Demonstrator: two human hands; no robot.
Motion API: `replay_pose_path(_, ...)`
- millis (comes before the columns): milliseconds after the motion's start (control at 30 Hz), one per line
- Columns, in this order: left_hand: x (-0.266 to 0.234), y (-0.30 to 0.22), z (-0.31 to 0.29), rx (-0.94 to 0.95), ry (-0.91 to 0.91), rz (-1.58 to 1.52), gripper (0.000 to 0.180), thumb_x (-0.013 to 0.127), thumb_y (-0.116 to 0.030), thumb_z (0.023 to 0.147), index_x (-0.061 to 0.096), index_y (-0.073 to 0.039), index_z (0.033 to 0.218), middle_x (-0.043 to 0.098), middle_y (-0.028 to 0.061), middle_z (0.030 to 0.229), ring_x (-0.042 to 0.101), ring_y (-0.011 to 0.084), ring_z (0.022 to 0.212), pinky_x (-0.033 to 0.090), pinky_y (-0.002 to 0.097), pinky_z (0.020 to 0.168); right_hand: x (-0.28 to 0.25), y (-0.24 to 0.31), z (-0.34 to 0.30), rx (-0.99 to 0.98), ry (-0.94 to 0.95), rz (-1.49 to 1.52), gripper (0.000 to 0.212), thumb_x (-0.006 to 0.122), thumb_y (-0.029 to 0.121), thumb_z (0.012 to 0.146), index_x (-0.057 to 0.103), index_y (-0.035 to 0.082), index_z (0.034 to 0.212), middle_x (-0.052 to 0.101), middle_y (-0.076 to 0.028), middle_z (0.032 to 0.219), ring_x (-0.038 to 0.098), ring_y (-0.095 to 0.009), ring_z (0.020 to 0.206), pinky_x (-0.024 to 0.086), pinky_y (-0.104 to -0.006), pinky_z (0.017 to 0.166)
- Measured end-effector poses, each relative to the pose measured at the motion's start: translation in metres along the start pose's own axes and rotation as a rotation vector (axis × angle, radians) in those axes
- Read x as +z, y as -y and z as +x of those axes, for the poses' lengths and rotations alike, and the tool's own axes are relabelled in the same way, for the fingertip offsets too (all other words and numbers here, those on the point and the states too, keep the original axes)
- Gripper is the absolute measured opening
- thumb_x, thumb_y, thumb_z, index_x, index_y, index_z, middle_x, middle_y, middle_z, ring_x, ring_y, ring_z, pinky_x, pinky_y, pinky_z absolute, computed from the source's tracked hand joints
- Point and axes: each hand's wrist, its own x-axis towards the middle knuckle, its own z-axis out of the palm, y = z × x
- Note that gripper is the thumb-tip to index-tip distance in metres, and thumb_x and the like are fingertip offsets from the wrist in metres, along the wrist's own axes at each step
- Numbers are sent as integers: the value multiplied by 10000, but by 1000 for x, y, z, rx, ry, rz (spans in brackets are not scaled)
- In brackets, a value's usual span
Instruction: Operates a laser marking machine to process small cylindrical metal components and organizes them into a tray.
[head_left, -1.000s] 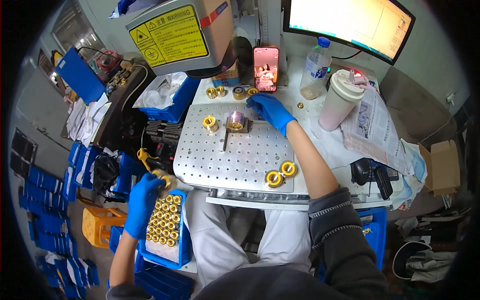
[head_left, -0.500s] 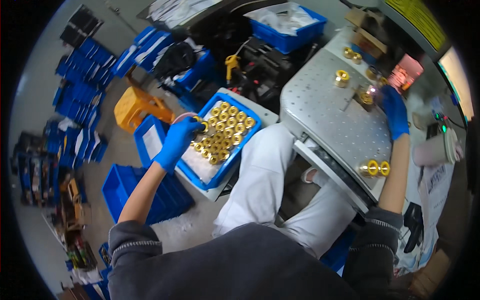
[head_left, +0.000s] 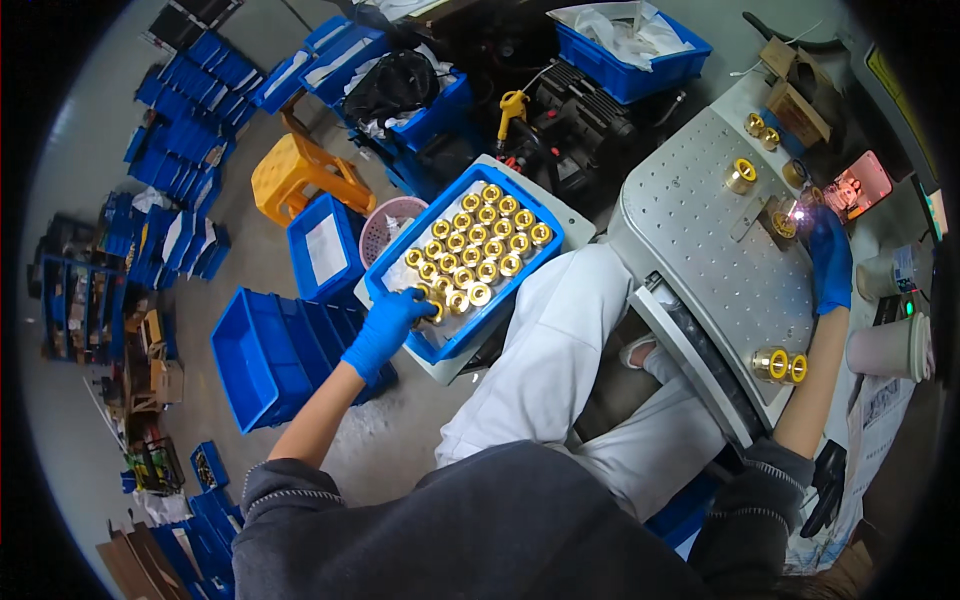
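My gloved left hand (head_left: pixel 385 330) is at the near left corner of a blue tray (head_left: pixel 436 352), its fingers closed on a gold-coloured ring-shaped metal fitting (head_left: pixel 433 312). Several similar fittings (head_left: pixel 479 294) stand in rows on white lining inside the tray. To the right, my gloved right hand (head_left: pixel 830 265) is beside a fitting (head_left: pixel 783 222) on a small plate (head_left: pixel 752 222) atop the perforated metal table (head_left: pixel 705 205). A bright spot of light glows between that fitting and my fingers. My right fingertips are partly hidden, so their grip is unclear.
More fittings stand on the table, one (head_left: pixel 741 176) toward the back and a pair (head_left: pixel 778 365) near the front. A lit phone (head_left: pixel 862 185) leans behind my right hand. A pink basket (head_left: pixel 385 222), yellow stool (head_left: pixel 300 175) and blue bins (head_left: pixel 250 365) lie left.
My left hand has moved from above the tray's left side to its near corner, uncovering the pink basket. My right hand stays beside the lit fitting. The whole view has shifted slightly.
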Motion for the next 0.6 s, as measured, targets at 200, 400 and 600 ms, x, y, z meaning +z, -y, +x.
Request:
replay_pose_path(200, 9, -6, -2, -4, 67, -4, 251, 569, -114, 818, 702, -206, 1010, 626, 110, 989, 642, 306, 835, 503, 391, 728, 9, 11, 0, -182, -2, -364, 323, 496, 159, 975, 576, 19, 1255, 617, -124, 1239, 563, -226, 1166, 408, -308, 1006)
replay_pose_path(400, 40, 12, -12, -369, 99, -737, 195, 584, -132, 872, 667, -18, 1006, 653, 97, 900, 617, 181, 778, 511, 301, 726, 13, -27, 9, -59, -20, 151, 335, 496, 177, 983, 557, -14, 1251, 615, -76, 1220, 565, -199, 1134, 413, -293, 993)
replay_pose_path(600, 59, -7, -25, -56, 58, -53, 257, 574, -162, 847, 710, -179, 1064, 645, 130, 1025, 638, 289, 821, 512, 372, 749, 26, -50, 0, 294, -124, 951, 246, 500, 110, 971, 606, -24, 1147, 619, -52, 1123, 570, -165, 1045, 429, -276, 952)
